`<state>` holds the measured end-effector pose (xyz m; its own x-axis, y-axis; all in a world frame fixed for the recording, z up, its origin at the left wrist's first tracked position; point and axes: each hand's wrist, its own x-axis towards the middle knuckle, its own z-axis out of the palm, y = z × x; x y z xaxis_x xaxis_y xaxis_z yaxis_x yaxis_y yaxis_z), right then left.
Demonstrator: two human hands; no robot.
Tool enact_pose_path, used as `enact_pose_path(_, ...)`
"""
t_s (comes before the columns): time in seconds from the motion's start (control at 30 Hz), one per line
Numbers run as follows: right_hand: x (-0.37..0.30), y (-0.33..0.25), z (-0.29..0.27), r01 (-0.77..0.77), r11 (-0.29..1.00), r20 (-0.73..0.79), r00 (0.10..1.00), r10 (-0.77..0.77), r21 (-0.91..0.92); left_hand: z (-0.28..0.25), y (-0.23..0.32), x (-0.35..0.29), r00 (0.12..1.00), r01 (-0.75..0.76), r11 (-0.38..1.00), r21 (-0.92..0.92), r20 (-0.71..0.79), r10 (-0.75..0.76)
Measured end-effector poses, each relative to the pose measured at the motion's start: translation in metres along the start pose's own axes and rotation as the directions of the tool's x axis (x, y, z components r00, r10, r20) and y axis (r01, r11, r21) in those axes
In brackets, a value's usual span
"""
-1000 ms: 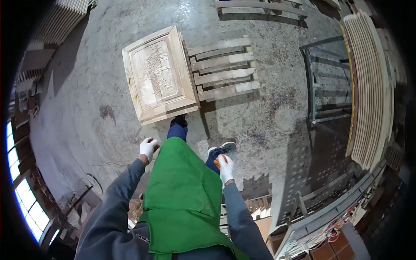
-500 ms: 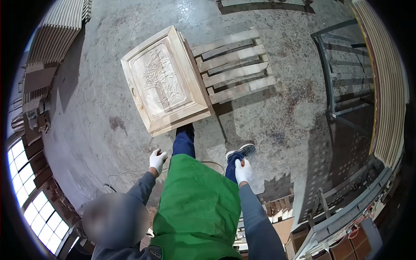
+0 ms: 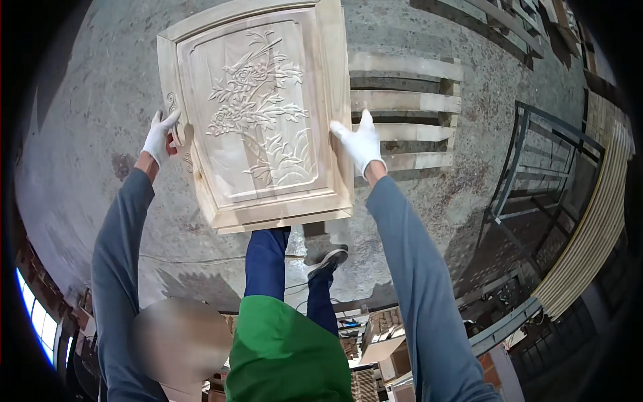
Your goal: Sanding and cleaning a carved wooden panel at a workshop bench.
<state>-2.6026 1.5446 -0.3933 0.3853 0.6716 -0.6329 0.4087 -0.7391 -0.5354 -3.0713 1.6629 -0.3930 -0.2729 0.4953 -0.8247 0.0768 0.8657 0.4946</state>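
A pale wooden cabinet door panel (image 3: 258,114), carved with flowers and leaves, lies face up in front of me on top of another wooden piece whose edge shows below it. My left hand (image 3: 159,139), in a white glove, is at the panel's left edge, beside a scroll-shaped carving, its thumb and fingers apart. My right hand (image 3: 360,142), also gloved, meets the right edge with its thumb side; its fingers are spread. Neither hand is visibly closed around the wood. What lies under the panel is mostly hidden.
A slatted wooden pallet (image 3: 408,100) extends to the right from beneath the panel. A dark metal frame (image 3: 516,157) stands farther right, near a stack of ribbed yellowish boards (image 3: 583,228). A thin cable (image 3: 194,258) runs over the concrete floor (image 3: 100,120) by my legs.
Both hands have moved forward from beside my legs to the panel's left and right edges. I am closer to the panel, which fills more of the view.
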Motion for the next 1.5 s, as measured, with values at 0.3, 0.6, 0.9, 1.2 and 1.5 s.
enact_pose_path(0.3,0.055,-0.037,0.010,0.051,0.943,0.228,0.965,-0.132,0.330,0.017,0.010,-0.006,0.937,-0.308,0.947,0.092,0.204,0.285)
enact_pose_path(0.6,0.052,-0.022,-0.007,0.069,0.968,0.239,0.963,-0.128,0.240,0.000,-0.034,0.005,0.991,0.129,0.977,0.168,0.025,-0.135)
enact_pose_path(0.9,0.031,0.003,0.017,-0.049,0.986,0.217,0.976,0.013,0.160,-0.012,-0.106,-0.002,0.947,0.207,0.972,-0.114,0.273,-0.170)
enact_pose_path(1.2,-0.022,0.014,0.013,-0.101,0.991,0.141,0.986,0.087,0.092,-0.011,-0.140,-0.028,0.994,-0.043,0.981,0.189,0.105,0.024)
enact_pose_path(1.5,-0.362,0.190,-0.026,-0.591,0.698,0.043,0.774,0.631,0.404,-0.105,-0.265,-0.298,0.976,0.220,0.678,0.701,-0.161,-0.149)
